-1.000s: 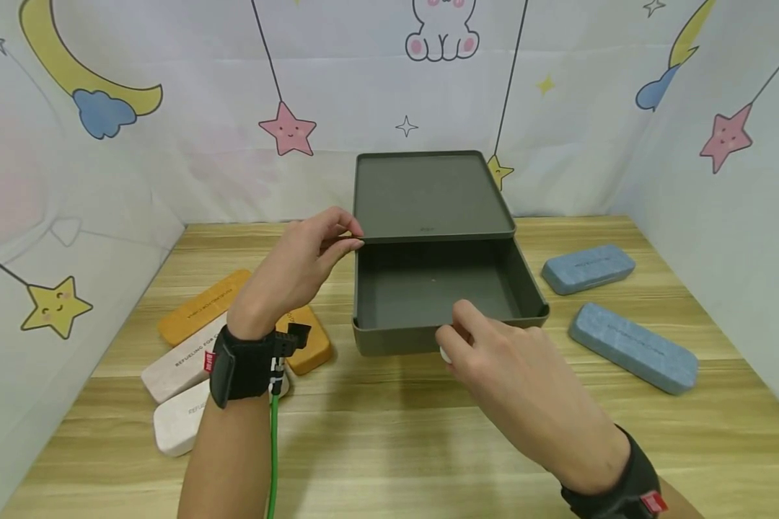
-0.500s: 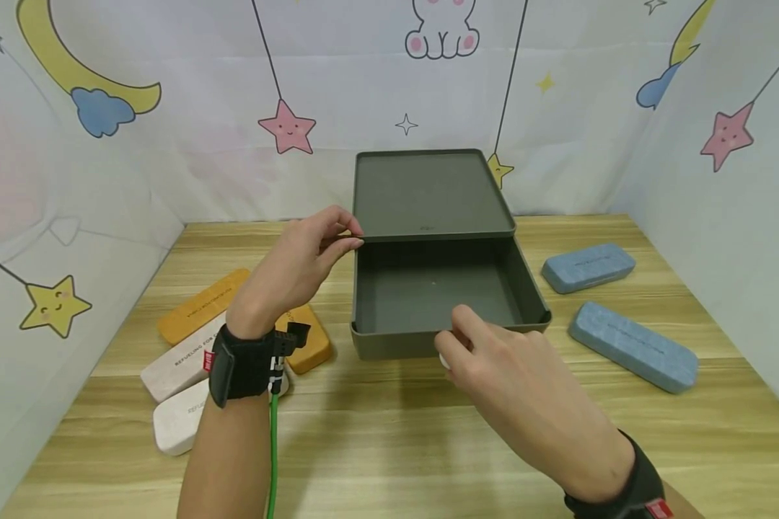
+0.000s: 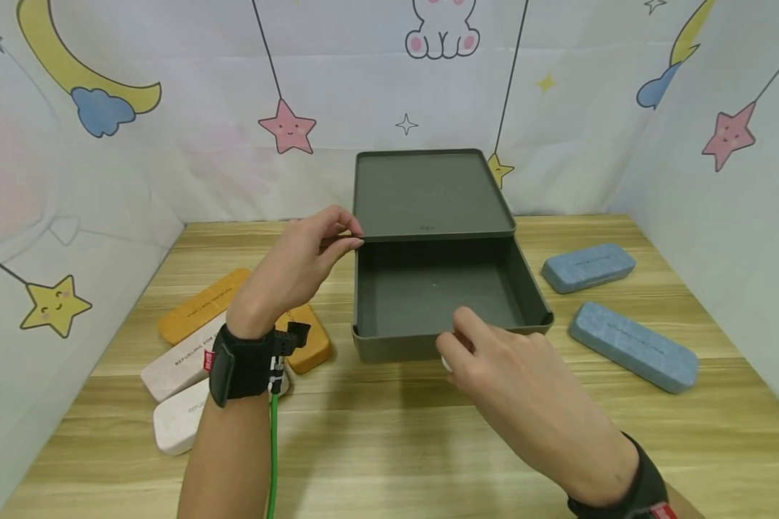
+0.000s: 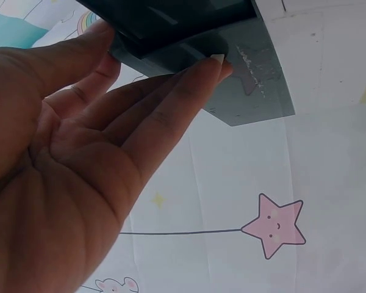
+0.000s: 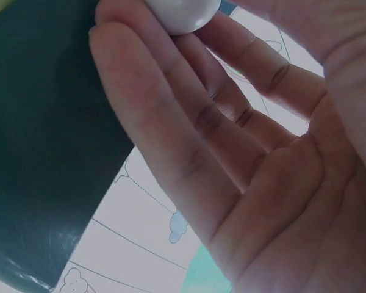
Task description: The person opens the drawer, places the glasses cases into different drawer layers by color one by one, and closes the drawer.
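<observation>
A dark grey-green drawer box (image 3: 435,194) stands at the back middle of the table, its drawer (image 3: 428,288) pulled out toward me and bare inside. At the box's left front edge, my left hand (image 3: 292,259) holds on with thumb and fingertips; its fingers also show along the box's side in the left wrist view. My right hand (image 3: 513,382) pinches a white round knob (image 5: 183,12) at the drawer's front. In the head view, most of that knob is hidden behind the right hand's fingers.
Oblong orange cases (image 3: 204,306) and white cases (image 3: 188,357) lie on the left, partly behind my left forearm. Two blue cases (image 3: 632,346) are on the right. Patterned cloth (image 3: 234,180) walls the table's back and sides. A green cable (image 3: 274,447) runs along my left forearm.
The drawer has slid slightly farther out toward me, with my right hand still on its knob. My left hand stays in place at the box's left edge.
</observation>
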